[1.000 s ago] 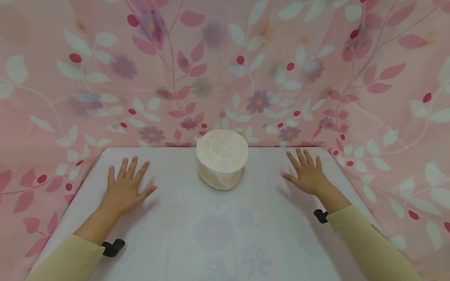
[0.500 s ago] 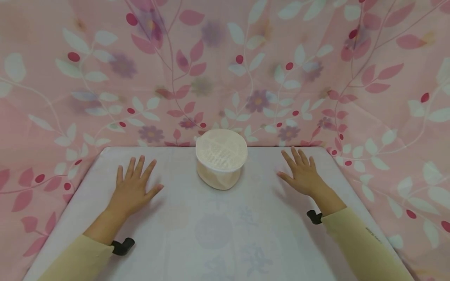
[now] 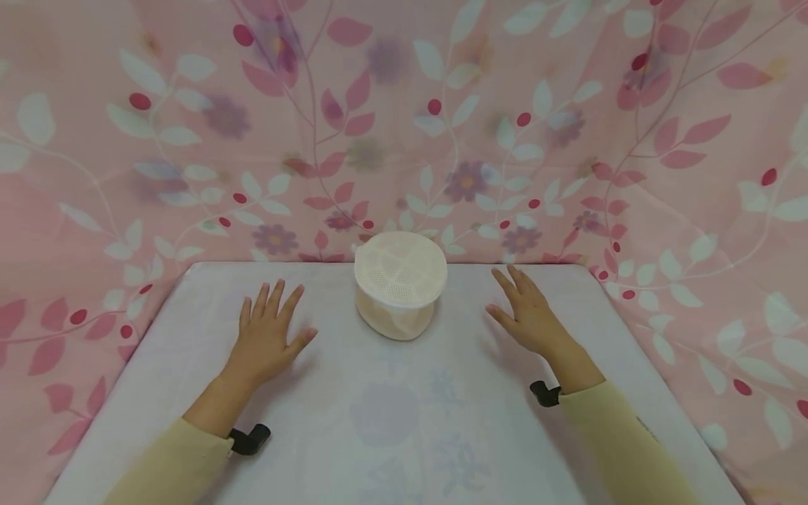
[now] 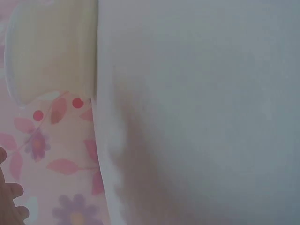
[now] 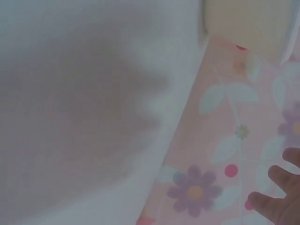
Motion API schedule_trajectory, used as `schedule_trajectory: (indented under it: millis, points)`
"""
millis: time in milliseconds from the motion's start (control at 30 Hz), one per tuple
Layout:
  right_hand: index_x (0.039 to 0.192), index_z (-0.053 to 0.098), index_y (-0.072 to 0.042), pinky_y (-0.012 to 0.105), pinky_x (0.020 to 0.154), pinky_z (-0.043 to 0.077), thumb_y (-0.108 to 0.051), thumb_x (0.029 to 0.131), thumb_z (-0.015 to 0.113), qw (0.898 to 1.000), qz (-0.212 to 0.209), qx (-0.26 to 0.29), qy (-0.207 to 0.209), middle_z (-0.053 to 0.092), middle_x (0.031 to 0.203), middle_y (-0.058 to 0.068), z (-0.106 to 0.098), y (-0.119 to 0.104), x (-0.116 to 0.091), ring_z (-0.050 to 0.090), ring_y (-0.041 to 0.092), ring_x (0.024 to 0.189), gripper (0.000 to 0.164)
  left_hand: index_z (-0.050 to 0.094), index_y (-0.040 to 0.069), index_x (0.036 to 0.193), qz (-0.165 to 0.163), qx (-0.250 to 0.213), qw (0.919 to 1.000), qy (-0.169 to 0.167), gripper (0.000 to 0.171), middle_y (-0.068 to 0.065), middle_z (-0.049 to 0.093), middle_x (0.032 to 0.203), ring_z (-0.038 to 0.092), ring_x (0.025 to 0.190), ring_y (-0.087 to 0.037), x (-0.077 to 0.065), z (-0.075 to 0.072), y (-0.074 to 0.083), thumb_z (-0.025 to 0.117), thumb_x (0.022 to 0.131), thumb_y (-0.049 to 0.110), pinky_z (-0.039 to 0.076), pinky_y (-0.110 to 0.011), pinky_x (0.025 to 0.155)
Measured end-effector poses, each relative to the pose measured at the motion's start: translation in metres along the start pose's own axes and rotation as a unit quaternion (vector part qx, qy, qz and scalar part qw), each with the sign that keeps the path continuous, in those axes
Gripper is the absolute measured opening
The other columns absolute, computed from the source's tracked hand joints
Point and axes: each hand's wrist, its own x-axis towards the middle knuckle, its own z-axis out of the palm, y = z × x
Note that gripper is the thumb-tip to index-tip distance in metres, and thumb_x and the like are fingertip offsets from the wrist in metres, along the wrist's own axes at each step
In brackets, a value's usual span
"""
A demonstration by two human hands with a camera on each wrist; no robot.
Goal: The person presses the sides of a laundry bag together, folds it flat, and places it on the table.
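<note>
i have the left hand [image 3: 261, 344] spread wide above the white table [image 3: 322, 421], fingers straight — and the right hand [image 3: 533, 322] across from it, fingers straight too, thumb held apart. the cream mesh-topped container [image 3: 400, 277] sits near the far edge, between both hands, apart from each. floral fabric [image 3: 404, 154] rises behind.

Pink cloth [image 3: 404, 133] printed with pale and pink leaves, red berries and purple flowers rises behind the far edge of the white bench [image 3: 334, 393] and flanks its left and right edges. Faint bluish print [image 3: 385, 414] marks the benchtop; the light is dim.
</note>
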Motion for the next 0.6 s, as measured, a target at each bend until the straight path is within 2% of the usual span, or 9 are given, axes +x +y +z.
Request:
schedule_trajectory:
  millis: [300,600]
  points:
    - [0.158,0.028,-0.017,0.069,0.109,0.025,-0.044,0.101,0.055,0.998,-0.006,0.049,0.043,0.018,0.165,0.014,0.008,-0.013,0.009,0.019,0.043,0.147,0.069,0.025,0.016,0.159,0.014,-0.046,0.998,0.041,0.08,-0.026,0.02,0.161,0.011,0.148,-0.047,0.01,0.011,0.02,0.053,0.097,0.058,0.006,-0.068,0.114]
    - [0.153,0.039,-0.012,0.068,0.108,0.029,-0.04,0.101,0.058,0.992,-0.02,0.072,0.101,0.028,0.16,0.018,0.016,-0.023,0.019,0.027,0.045,0.143,0.062,0.024,0.016,0.159,0.02,-0.078,0.9944,0.068,0.079,-0.025,0.02,0.161,0.013,0.149,-0.046,0.025,0.017,0.036,0.05,0.098,0.058,0.007,-0.067,0.115]
